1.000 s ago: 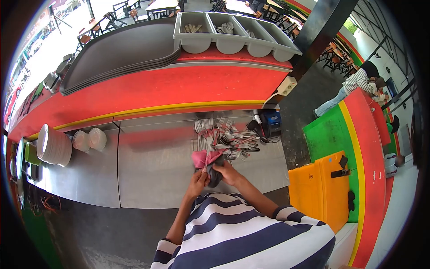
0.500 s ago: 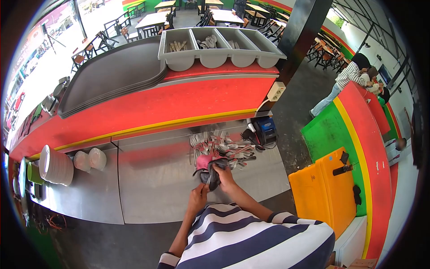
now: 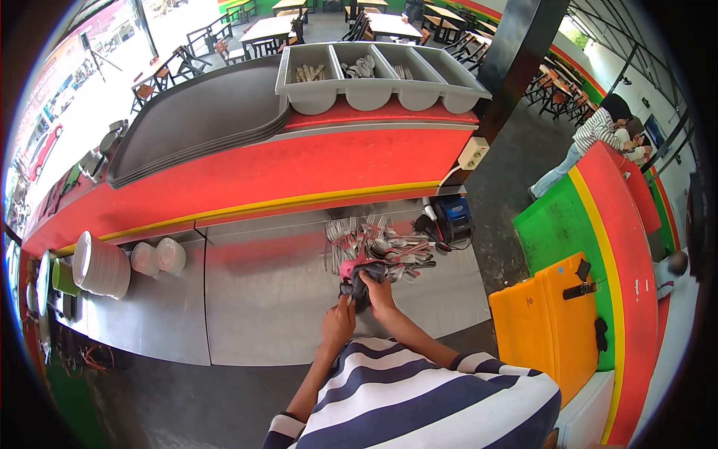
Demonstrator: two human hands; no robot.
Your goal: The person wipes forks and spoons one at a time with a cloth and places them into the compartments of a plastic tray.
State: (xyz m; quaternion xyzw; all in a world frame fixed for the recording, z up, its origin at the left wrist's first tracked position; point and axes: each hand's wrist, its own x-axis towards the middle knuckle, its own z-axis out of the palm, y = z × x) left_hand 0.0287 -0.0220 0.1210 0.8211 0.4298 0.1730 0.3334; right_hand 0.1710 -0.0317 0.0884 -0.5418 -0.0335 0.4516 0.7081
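Note:
My right hand is wrapped round a bunched dark grey cloth with a pink part on its far left side. Close by on the left, my left hand is closed, its fingertips pinched at the cloth's near edge. A thin, pale sliver shows at those fingertips; I cannot tell what it is. Just beyond the cloth lies a loose heap of metal forks and spoons on the steel counter.
A grey cutlery tray and stacked dark trays sit on the red ledge. Left on the counter are white plates and bowls. A blue-black device stands right of the cutlery. An orange box is at right.
The view has shifted slightly, so the scene sits further right. The left fingers have moved closer in against the cloth, and less of the silvery sliver shows. The right hand keeps its hold.

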